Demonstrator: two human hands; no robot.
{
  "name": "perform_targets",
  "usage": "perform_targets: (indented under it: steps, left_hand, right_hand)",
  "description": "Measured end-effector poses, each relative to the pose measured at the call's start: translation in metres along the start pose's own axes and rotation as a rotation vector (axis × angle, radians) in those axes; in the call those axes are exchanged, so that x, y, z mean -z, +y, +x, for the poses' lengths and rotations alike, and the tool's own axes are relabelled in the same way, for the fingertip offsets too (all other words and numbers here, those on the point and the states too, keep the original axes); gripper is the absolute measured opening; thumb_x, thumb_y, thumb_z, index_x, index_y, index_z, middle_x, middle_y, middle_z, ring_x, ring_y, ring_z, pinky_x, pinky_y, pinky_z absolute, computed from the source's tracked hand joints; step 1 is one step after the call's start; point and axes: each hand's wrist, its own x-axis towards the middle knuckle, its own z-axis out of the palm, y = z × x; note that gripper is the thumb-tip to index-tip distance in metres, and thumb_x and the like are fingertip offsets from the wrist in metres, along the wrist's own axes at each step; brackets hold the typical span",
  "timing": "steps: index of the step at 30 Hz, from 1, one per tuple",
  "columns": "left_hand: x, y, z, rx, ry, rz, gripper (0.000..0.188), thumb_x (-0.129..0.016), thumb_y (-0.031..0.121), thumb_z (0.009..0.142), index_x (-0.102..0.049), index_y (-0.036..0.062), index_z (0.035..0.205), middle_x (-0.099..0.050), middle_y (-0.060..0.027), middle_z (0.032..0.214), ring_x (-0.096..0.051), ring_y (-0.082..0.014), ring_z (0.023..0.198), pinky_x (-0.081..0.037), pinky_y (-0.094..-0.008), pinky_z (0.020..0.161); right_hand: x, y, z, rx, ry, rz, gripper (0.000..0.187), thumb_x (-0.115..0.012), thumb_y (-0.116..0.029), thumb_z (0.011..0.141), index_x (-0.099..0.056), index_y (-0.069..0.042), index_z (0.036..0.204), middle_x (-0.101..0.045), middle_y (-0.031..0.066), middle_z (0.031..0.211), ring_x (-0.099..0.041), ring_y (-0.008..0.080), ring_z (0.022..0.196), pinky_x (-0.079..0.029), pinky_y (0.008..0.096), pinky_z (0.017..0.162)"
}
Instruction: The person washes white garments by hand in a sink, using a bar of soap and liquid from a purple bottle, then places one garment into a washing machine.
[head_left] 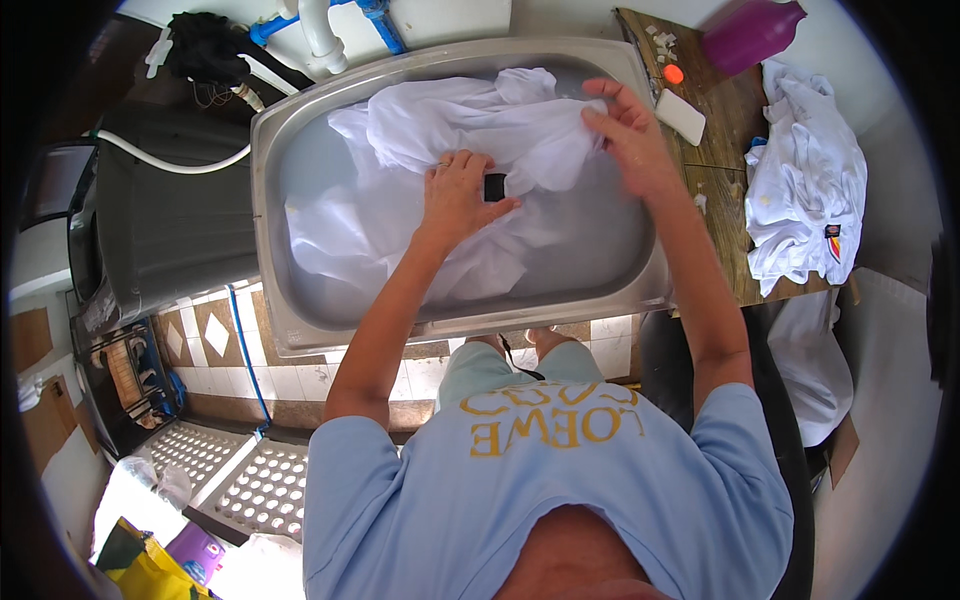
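Observation:
A wet white garment (420,120) lies bunched in a metal sink basin (262,190) of cloudy water, part of it spread under the surface. My left hand (458,198) rests on the garment near the basin's middle, thumb and fingers apart around a small black patch (495,187) on the cloth. My right hand (632,140) is raised at the basin's right side, its fingers spread beside the garment's right end. Whether its thumb touches the cloth I cannot tell.
On the right, a wooden table (715,140) bears a white bar (681,117), an orange cap (673,74), a purple bottle (752,35) and a heap of white clothes (805,175). Left of the basin stands a dark grey machine (180,225) with a pale hose (175,165). Pipes (322,35) run behind.

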Motion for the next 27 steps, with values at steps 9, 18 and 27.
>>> perform_targets:
  steps: [9,18,27]
  left_hand:
    - [0.051,0.006,0.015,0.199,0.307,-0.849,0.015,-0.056,-0.001,0.083,-0.060,0.0033,0.097,-0.053,0.0027,0.077,-0.042,-0.0037,0.068,-0.036,-0.0186,0.059]
    - [0.085,-0.022,0.011,0.155,0.541,-0.488,0.026,-0.059,-0.014,0.073,-0.067,0.0020,0.092,-0.065,-0.0052,0.085,-0.058,-0.0114,0.074,-0.046,-0.0216,0.069]
    - [0.065,-0.006,0.011,0.185,0.505,-0.345,0.030,-0.061,-0.013,0.067,-0.068,0.0057,0.090,-0.059,-0.0078,0.079,-0.055,-0.0192,0.068,-0.044,-0.0283,0.063]
  right_hand:
    - [0.003,-0.047,0.015,-0.109,-0.193,0.735,0.050,-0.049,-0.045,0.092,-0.054,-0.002,0.117,-0.066,0.0108,0.103,-0.063,0.0222,0.093,-0.047,0.0364,0.085]
    - [0.008,-0.072,0.020,-0.089,-0.575,0.602,0.054,-0.042,-0.048,0.094,-0.053,0.001,0.115,-0.062,0.0130,0.112,-0.061,0.0272,0.100,-0.048,0.0410,0.086]
    - [-0.023,-0.013,-0.017,-0.290,-0.522,0.527,0.038,-0.057,-0.027,0.090,-0.053,0.001,0.116,-0.063,0.0119,0.105,-0.062,0.0232,0.095,-0.052,0.0361,0.080]
